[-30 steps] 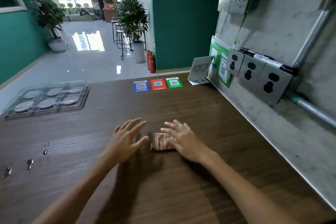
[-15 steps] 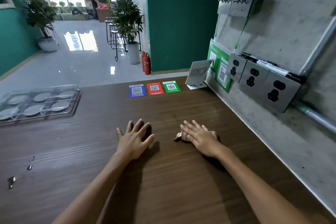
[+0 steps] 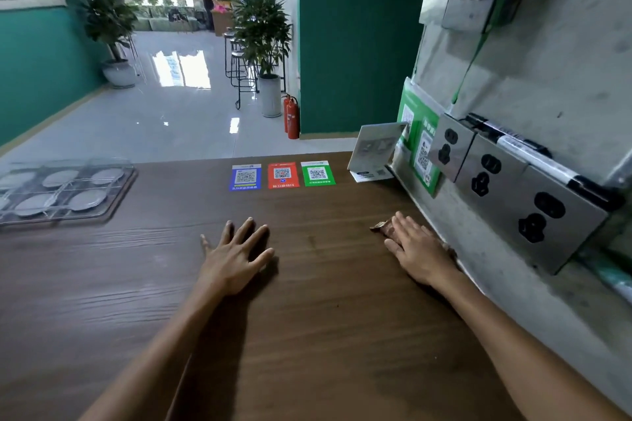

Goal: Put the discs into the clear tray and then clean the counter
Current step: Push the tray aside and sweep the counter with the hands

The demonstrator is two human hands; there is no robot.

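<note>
The clear tray point(image 3: 113, 203) lies at the far left of the dark wooden counter point(image 3: 307, 335), with several grey discs point(image 3: 88, 199) in its compartments. My right hand point(image 3: 415, 249) presses flat, fingers straight, on a brownish folded cloth point(image 3: 380, 226) close to the concrete wall on the right; only the cloth's edge shows past my fingertips. My left hand point(image 3: 236, 255) rests flat on the bare counter near the middle, fingers spread, holding nothing.
Blue, red and green QR stickers point(image 3: 282, 175) lie at the counter's far edge. A small card stand point(image 3: 374, 149) sits in the far right corner. Metal wall sockets point(image 3: 513, 188) protrude from the right wall just above the counter.
My right hand has slid the cloth rightward from the counter's middle to the wall. My left hand has stayed near the middle. The wet drops at the left are out of view.
</note>
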